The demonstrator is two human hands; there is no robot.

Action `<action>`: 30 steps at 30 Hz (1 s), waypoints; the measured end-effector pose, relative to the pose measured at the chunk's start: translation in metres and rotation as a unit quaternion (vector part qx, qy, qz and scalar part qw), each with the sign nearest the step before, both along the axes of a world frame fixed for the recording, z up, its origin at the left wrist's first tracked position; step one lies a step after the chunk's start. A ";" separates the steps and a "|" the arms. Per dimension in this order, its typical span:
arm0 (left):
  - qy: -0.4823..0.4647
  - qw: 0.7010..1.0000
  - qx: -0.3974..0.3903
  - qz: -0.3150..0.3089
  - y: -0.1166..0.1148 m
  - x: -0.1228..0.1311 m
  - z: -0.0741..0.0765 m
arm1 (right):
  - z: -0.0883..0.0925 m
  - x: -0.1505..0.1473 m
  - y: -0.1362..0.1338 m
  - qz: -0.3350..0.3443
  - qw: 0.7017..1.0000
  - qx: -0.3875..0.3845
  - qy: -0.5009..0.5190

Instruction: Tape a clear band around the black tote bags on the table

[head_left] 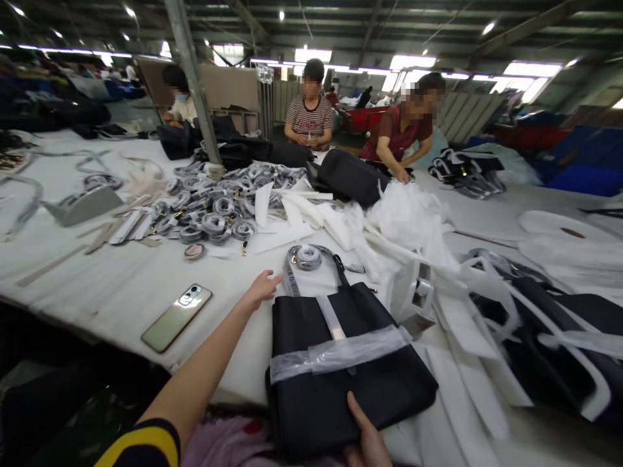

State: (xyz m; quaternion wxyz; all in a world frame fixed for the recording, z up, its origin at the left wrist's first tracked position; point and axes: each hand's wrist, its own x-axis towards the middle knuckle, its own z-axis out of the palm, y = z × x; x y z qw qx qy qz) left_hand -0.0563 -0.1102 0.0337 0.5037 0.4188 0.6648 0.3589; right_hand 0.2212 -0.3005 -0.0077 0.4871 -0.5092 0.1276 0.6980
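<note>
A black handbag [335, 395] lies on the table edge in front of me, with a clear plastic wrap band [341, 353] around its middle. My right hand [367, 438] grips the bag's near edge, thumb on top and the other fingers mostly hidden below. My left hand [263, 290] is stretched out past the bag's far left corner, fingers apart and holding nothing I can see. Just right of it is a wrapped grey strap [291, 279] joined to the bag's handle area, beside a coiled strap [308, 257].
Left of my arm lies a phone [178, 318]. A heap of coiled straps [214, 224] and white foam sheets [296, 217] covers the middle. A tape dispenser [413, 295] stands right of the bag; more black bags [540, 350] lie beyond. A metal post [195, 84] rises at left. Several people work across the table.
</note>
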 end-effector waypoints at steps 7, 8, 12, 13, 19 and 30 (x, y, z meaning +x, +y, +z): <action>-0.076 0.993 -0.054 -0.070 -0.077 -0.033 0.008 | 0.024 -0.063 0.023 0.002 0.998 0.027 0.059; -0.082 0.993 -0.044 -0.076 -0.079 -0.038 0.013 | 0.029 -0.076 0.028 0.001 0.998 0.033 0.061; -0.020 0.992 0.077 -0.100 -0.067 -0.059 0.030 | 0.038 -0.129 0.035 0.007 0.994 0.072 0.076; 0.026 0.989 0.102 -0.105 -0.064 -0.065 0.031 | 0.036 -0.140 0.033 0.031 0.993 0.079 0.081; 0.213 0.967 0.140 -0.009 -0.078 -0.084 0.021 | 0.015 -0.151 0.011 0.489 0.856 0.168 0.006; 0.265 0.929 0.232 -0.111 -0.085 -0.041 0.021 | 0.066 -0.083 0.127 0.343 0.560 0.445 -0.609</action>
